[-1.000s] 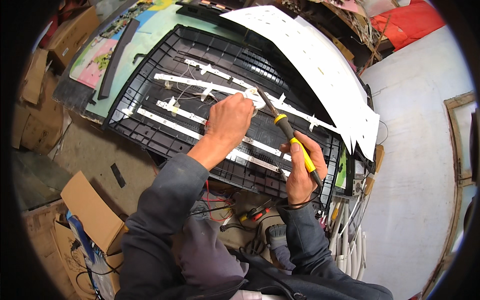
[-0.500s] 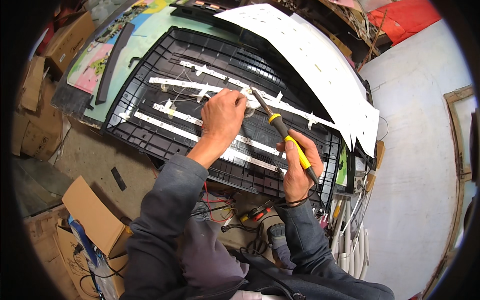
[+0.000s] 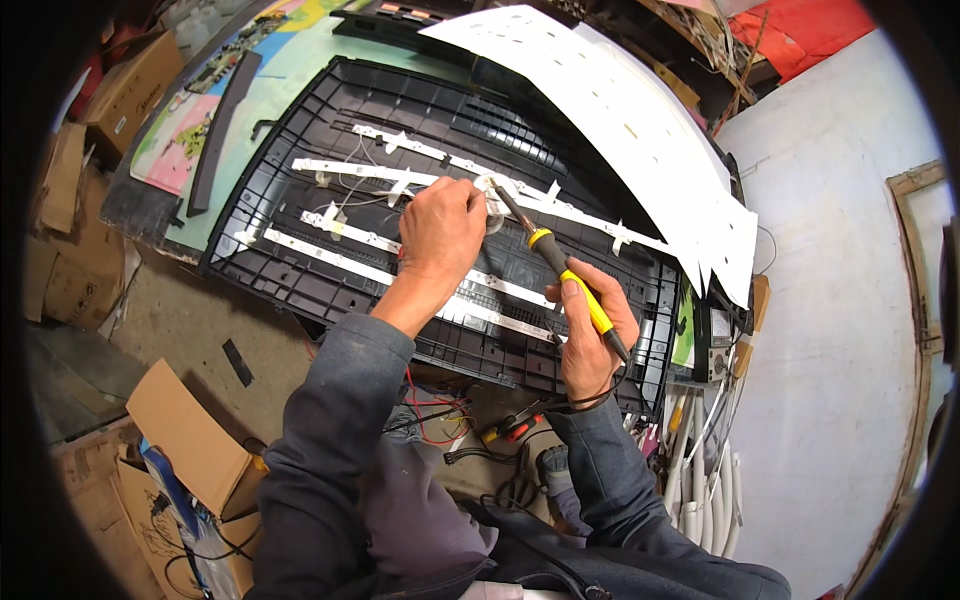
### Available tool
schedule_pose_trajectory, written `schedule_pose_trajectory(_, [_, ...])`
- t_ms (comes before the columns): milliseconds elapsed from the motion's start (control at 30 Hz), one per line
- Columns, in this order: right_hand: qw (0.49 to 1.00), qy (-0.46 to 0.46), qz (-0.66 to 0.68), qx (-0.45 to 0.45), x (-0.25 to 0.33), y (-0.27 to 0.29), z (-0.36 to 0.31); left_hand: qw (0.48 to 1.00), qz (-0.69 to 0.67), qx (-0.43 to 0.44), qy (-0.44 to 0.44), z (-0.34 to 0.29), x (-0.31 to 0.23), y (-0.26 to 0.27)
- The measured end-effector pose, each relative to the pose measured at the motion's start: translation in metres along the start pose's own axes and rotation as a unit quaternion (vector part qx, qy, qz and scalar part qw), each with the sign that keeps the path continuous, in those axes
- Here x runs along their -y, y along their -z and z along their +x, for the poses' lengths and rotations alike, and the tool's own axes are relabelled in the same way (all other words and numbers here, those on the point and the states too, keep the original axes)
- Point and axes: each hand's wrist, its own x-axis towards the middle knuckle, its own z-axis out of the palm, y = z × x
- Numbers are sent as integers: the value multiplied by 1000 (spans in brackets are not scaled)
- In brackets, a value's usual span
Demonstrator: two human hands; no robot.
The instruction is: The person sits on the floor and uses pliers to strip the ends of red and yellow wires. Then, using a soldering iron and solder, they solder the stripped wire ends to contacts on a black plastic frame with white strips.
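Note:
My right hand (image 3: 597, 325) grips a yellow-and-black soldering iron (image 3: 570, 272) like a pen, its cord trailing past my wrist. The iron's tip points up and left, at a small round white object (image 3: 496, 190), possibly a reel; contact is hard to make out. Beside that object my left hand (image 3: 440, 232) is closed, thumb and fingers pinched; what they hold is hidden. Below both hands lies a black ribbed plastic panel (image 3: 290, 262). White LED strips (image 3: 345, 257) run across it, some with thin wires and bits of tape.
A large white sheet (image 3: 610, 120) leans over the panel's far right side. A dark bar (image 3: 222, 135) lies on the table at left. An opened cardboard box (image 3: 190, 435) stands lower left. Cables and red-handled pliers (image 3: 520, 428) lie below the panel; white tubes (image 3: 705, 480) stand at right.
The iron's tip has shifted slightly left and my right hand a little with it. My left hand stays pinched in nearly the same place.

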Motion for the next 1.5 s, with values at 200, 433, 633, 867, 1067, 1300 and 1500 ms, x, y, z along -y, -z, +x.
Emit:
schedule_pose_trajectory(200, [1000, -15, 21, 0, -2, 3, -1, 1000, 9, 2, -6, 1, -2, 0])
schedule_pose_trajectory(433, [999, -21, 25, 6, -4, 4, -2, 999, 12, -26, -22, 2, 1, -5])
schedule_pose_trajectory(633, [1000, -24, 18, 6, -6, 6, -3, 999, 21, -28, -26, 2, 1, -6])
schedule_pose_trajectory(867, [999, -37, 24, 9, -6, 5, -3, 999, 28, -23, -11, 3, 0, -5])
schedule_pose_trajectory(1067, [999, -23, 15, 21, -9, 7, -3, 999, 29, -18, 3, 3, -2, -4])
schedule_pose_trajectory(1300, [1000, -22, 15, 16, -10, 7, -4, 1000, 22, -16, 12, 5, -1, -4])
schedule_pose_trajectory(1500, [1000, -19, 19, 9, -10, 8, -4, 1000, 24, -13, 13, 4, -3, -4])
